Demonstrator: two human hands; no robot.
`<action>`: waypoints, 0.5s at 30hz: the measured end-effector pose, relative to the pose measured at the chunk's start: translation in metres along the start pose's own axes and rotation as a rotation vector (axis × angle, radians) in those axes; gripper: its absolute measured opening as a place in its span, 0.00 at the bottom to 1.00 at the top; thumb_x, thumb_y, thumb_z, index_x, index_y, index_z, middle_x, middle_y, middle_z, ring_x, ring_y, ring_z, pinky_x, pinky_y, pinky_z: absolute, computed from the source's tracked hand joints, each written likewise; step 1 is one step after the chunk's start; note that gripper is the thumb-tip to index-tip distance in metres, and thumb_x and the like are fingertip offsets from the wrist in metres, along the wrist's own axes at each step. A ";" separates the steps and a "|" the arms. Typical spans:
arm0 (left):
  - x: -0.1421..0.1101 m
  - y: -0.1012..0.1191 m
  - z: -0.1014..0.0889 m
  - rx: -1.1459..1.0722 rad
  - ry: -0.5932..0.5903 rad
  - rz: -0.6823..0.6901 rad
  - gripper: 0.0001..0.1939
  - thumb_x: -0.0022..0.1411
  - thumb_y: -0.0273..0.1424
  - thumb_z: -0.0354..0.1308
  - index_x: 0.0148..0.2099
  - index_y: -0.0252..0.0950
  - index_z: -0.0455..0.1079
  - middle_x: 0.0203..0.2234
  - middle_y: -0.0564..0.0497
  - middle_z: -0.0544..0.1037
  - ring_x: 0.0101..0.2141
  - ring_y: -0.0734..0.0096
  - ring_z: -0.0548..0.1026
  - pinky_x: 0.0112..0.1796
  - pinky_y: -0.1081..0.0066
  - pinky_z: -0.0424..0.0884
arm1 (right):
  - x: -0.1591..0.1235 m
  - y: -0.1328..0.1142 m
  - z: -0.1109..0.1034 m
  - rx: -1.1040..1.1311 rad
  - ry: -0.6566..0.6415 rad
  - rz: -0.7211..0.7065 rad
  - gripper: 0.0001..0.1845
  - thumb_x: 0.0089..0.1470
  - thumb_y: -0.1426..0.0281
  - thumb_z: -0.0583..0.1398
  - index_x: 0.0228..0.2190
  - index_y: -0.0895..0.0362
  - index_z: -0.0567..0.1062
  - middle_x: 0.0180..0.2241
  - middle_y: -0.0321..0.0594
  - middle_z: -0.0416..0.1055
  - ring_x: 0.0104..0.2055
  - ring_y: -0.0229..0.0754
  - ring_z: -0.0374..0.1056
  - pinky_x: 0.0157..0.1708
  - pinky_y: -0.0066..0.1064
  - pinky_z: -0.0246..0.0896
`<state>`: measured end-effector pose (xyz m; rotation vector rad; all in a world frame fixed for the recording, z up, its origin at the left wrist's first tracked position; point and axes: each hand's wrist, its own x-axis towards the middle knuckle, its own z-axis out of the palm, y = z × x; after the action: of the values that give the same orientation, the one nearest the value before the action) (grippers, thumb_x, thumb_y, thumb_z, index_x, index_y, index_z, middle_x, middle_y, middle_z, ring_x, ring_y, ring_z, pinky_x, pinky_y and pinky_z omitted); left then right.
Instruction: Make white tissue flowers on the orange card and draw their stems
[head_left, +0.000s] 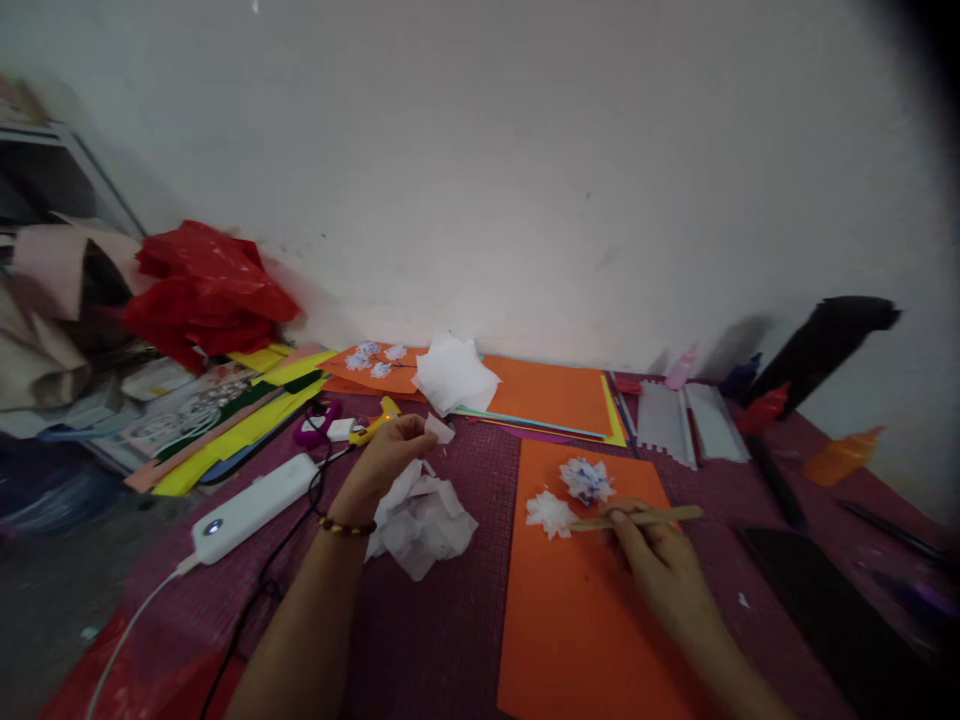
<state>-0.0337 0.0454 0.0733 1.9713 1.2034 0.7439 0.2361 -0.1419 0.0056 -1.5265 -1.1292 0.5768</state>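
My left hand (394,448) pinches a small piece of white tissue paper (440,431) above the table. Under that wrist lies a crumpled heap of white tissue (424,525). In my right hand (651,552) is a flat wooden craft stick (679,514), its far tip at the edge of a white paper flower (547,512). Beside it is a second paper flower (586,481), marked with blue. Both flowers rest on an orange sheet of paper (577,620).
A white power bank (255,508) with cables and a yellow glue gun (375,422) lie left. Behind are stacked coloured sheets (547,390) and white tissue (454,374). Glue bottles, including an orange one (841,456), stand right, near a black flat object (832,610). A red plastic bag (210,290) sits back left.
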 end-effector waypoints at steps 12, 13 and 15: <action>-0.027 0.035 0.076 -0.609 -0.357 -0.108 0.06 0.49 0.31 0.57 0.31 0.34 0.68 0.21 0.58 0.66 0.21 0.81 0.61 0.21 0.80 0.56 | 0.000 -0.010 0.004 0.019 -0.064 -0.013 0.10 0.56 0.66 0.51 0.26 0.56 0.68 0.21 0.34 0.63 0.22 0.37 0.59 0.23 0.27 0.54; -0.025 0.033 0.075 -0.626 -0.328 -0.120 0.08 0.49 0.32 0.59 0.31 0.34 0.67 0.21 0.58 0.66 0.21 0.81 0.61 0.22 0.80 0.56 | 0.000 -0.009 0.004 0.009 -0.064 -0.015 0.10 0.56 0.67 0.52 0.26 0.56 0.68 0.21 0.33 0.63 0.23 0.37 0.60 0.24 0.27 0.55; -0.021 0.028 0.075 -0.651 -0.298 -0.121 0.10 0.49 0.34 0.61 0.30 0.34 0.66 0.21 0.59 0.65 0.21 0.82 0.60 0.22 0.80 0.56 | 0.000 -0.008 0.006 -0.008 -0.065 -0.021 0.09 0.55 0.68 0.52 0.25 0.56 0.68 0.22 0.34 0.64 0.25 0.37 0.61 0.26 0.27 0.56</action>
<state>0.0291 -0.0029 0.0489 1.3937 0.7642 0.6453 0.2286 -0.1395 0.0113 -1.5106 -1.1976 0.6121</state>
